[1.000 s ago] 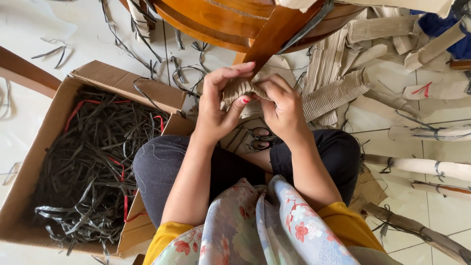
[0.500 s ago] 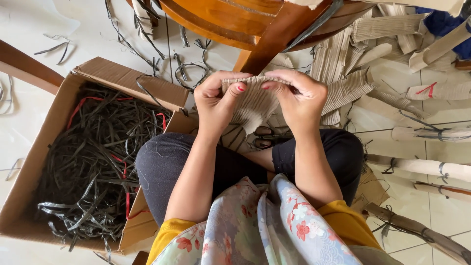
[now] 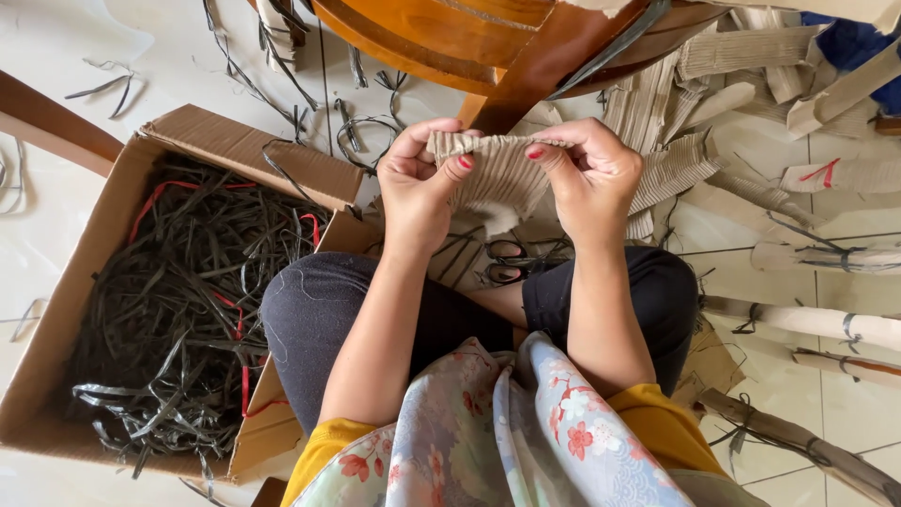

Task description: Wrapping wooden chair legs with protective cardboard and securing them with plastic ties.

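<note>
Both hands clench the same piece of ribbed beige cardboard (image 3: 497,178), the left hand (image 3: 418,183) pinching its upper left edge between thumb and forefinger and the right hand (image 3: 591,178) pinching the upper right edge likewise, so the sheet hangs stretched between the two grips above the person's lap. Just below the grips, in the gap between the dark-trousered knees, a pair of black-handled scissors (image 3: 507,263) lies on the floor. To the left of the grips stands an open cardboard box (image 3: 235,145), its flaps folded outward, filled with a tangle of black straps (image 3: 178,310) with a few red ones among them. Beyond the grips, close to the knuckles, rises the curved leg and rim of a wooden chair (image 3: 450,33). To the right of the grips, strips and rolled tubes of the same corrugated cardboard (image 3: 798,319) are scattered over the pale tiled floor (image 3: 56,38), some bound with dark bands.
</note>
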